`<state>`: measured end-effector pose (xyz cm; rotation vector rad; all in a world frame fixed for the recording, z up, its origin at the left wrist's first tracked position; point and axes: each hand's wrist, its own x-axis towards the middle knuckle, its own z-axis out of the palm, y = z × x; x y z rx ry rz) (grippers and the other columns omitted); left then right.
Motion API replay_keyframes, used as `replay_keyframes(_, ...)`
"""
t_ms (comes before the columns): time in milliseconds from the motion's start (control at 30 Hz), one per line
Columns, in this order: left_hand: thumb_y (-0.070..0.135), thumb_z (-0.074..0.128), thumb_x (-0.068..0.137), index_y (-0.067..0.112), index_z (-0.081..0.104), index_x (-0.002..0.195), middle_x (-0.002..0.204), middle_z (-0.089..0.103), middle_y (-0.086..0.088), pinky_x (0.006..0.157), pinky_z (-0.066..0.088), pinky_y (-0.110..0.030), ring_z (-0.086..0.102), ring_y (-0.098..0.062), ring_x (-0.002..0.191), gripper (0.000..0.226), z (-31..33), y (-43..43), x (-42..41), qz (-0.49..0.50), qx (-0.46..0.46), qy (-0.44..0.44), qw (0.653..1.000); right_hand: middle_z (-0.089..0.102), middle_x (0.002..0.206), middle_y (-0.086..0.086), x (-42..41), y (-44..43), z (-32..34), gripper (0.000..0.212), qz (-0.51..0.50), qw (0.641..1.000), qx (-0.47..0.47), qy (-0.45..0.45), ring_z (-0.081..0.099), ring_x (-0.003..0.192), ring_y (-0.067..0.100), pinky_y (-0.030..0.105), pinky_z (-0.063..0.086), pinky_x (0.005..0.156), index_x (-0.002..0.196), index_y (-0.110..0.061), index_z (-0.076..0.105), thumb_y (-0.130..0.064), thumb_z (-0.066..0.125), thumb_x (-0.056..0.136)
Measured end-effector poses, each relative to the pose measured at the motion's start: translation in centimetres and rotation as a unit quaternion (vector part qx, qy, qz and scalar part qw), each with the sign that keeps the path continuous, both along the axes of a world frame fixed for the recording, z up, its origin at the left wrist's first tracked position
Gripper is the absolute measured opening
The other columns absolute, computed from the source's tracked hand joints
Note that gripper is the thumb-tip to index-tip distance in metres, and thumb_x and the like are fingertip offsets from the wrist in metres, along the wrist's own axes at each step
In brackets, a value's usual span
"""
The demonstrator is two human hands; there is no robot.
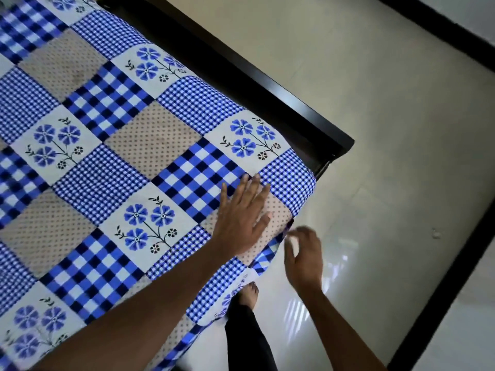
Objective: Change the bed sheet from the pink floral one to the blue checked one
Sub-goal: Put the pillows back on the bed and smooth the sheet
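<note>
Two hands out at the bed (267,84) corner. Presses left hand (241,223) flat, fingers (258,188) straight, on the blue checked sheet (107,116) covering the bed. Holds right hand (304,259) at four o'clock of it, fingers loosely curled, empty.

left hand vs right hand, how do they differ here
The left hand lies flat on the blue checked sheet with fingers straight; the right hand has fingers loosely curled and appears to hold nothing. The left hand rests on top of the sheet; the right hand is off its edge, over the floor. Both are bare and near the same corner.
</note>
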<state>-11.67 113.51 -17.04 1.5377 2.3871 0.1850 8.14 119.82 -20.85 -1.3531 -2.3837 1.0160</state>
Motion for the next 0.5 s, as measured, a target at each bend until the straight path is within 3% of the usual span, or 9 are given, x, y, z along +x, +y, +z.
replay_keyframes(100,0.044,0.043,0.099,0.021,0.033,0.155,0.165,0.02,-0.005,0.12,0.009,-0.06,0.012,-0.025,0.153,0.062,0.2,-1.9,2.0,-0.012,0.029,0.008,0.999,0.061,0.127,0.0,3.5,-3.6,-2.0,0.029,0.109,0.993,-0.006,-0.051,0.056,0.12,0.023,0.038,0.052,0.095,0.111,-0.021,0.07,-0.035,0.052,0.093)
replay_keyframes(200,0.05,0.046,0.097,0.025,0.033,0.155,0.165,0.022,-0.004,0.119,0.008,-0.061,0.014,-0.026,0.153,0.064,-0.3,-3.8,2.0,-0.014,0.007,0.024,1.0,0.061,0.136,0.005,3.2,-4.5,-4.3,0.041,0.212,0.971,0.011,-0.107,0.054,0.129,0.03,0.048,0.047,0.105,0.125,-0.017,0.067,-0.035,0.048,0.093)
replay_keyframes(333,0.057,0.038,0.098,0.027,0.029,0.156,0.165,0.018,-0.004,0.119,0.008,-0.062,0.011,-0.025,0.153,0.067,-0.7,-4.0,1.4,-0.037,-0.021,0.03,0.999,0.055,0.145,0.004,-0.1,-2.2,-4.8,0.051,0.225,0.962,0.014,-0.155,0.044,0.138,0.032,0.05,0.039,0.112,0.138,-0.017,0.059,-0.032,0.04,0.092)
replay_keyframes(500,0.057,0.04,0.098,0.027,0.028,0.156,0.166,0.016,-0.005,0.119,0.006,-0.062,0.009,-0.026,0.154,0.067,-0.9,-4.0,1.4,-0.031,-0.019,0.031,0.999,0.062,0.135,0.0,0.1,-0.8,-4.2,0.047,0.274,0.938,0.086,-0.196,0.049,0.131,0.031,0.052,0.032,0.113,0.127,-0.022,0.067,-0.038,0.039,0.093)
